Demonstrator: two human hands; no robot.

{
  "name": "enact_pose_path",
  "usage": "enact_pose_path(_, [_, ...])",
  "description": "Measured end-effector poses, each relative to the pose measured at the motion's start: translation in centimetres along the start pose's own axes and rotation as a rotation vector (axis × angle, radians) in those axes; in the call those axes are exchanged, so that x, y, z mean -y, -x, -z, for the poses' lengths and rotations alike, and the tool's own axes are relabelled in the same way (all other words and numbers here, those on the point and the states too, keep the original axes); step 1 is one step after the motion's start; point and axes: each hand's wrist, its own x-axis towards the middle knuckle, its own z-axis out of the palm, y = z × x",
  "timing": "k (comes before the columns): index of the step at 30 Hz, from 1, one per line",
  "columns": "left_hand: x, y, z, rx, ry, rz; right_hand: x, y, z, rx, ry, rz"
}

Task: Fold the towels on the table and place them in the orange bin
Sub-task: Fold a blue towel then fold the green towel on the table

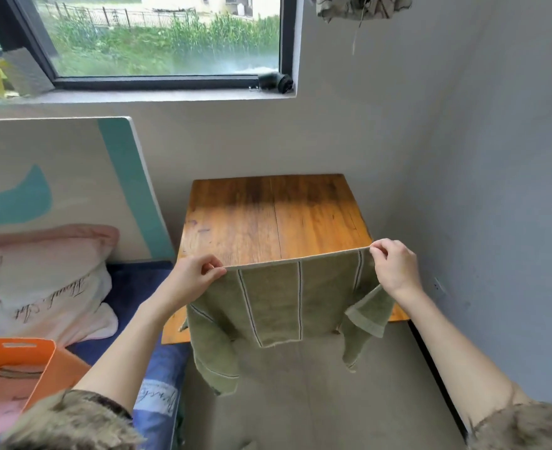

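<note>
A green towel with thin pale stripes (pixel 277 300) hangs in the air over the near edge of the wooden table (pixel 268 216). My left hand (pixel 193 277) pinches its top left corner and my right hand (pixel 394 267) pinches its top right corner, stretching the upper edge taut. The towel's lower ends droop below the table's front edge on both sides. The orange bin (pixel 57 355) stands at the lower left on the bed, with folded pinkish cloth inside it.
A bed with a blue cover (pixel 134 287) and a pink-and-white pillow (pixel 40 280) lies left of the table. A painted board (pixel 73 177) leans against the wall under the window. Grey walls close in behind and to the right. Grey floor lies below.
</note>
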Motion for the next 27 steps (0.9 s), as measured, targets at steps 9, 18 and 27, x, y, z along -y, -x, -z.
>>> enact_pose_path(9, [1.9,-13.3,-2.5,0.017,-0.011,0.069,-0.1,-11.6,-6.0,0.092,0.097,-0.050])
enact_pose_path(18, [4.2,-28.7,-7.7,0.142,-0.063,0.234,-3.9,-26.1,-13.9,0.276,0.132,-0.120])
enact_pose_path(27, [7.1,-35.1,-11.1,0.063,-0.060,0.276,-3.3,-31.9,-21.3,0.464,0.230,-0.046])
